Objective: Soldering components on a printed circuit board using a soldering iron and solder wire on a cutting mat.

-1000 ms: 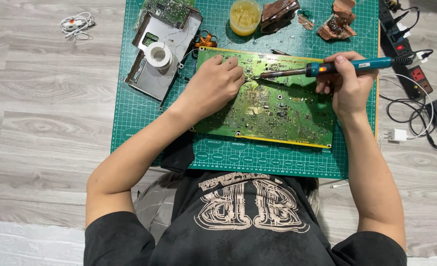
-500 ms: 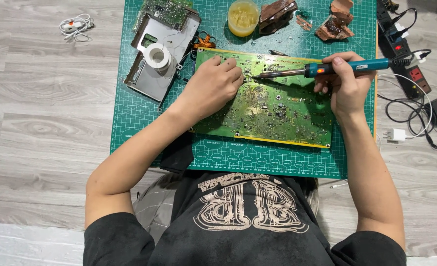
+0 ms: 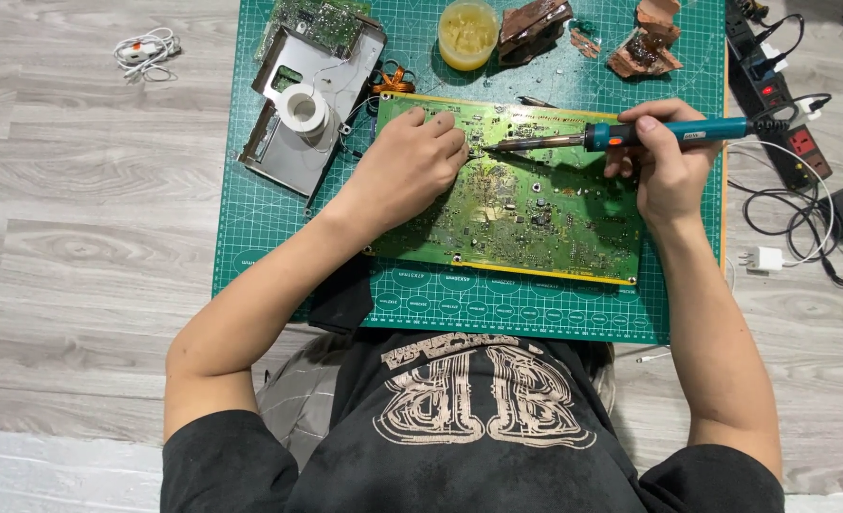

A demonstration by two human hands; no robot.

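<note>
Your right hand (image 3: 667, 166) gripped the light, stiff soldering iron (image 3: 631, 136) by its blue handle; your left hand (image 3: 410, 166), fingers curled, pressed flat the rigid, fragile circuit board (image 3: 536, 223).

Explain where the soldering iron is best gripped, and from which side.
Grip the soldering iron on its teal handle, behind the orange collar, coming from the right end as the right hand does. The bare metal shaft points left over the circuit board, near the left hand, so approach from there looks unsafe.
</note>
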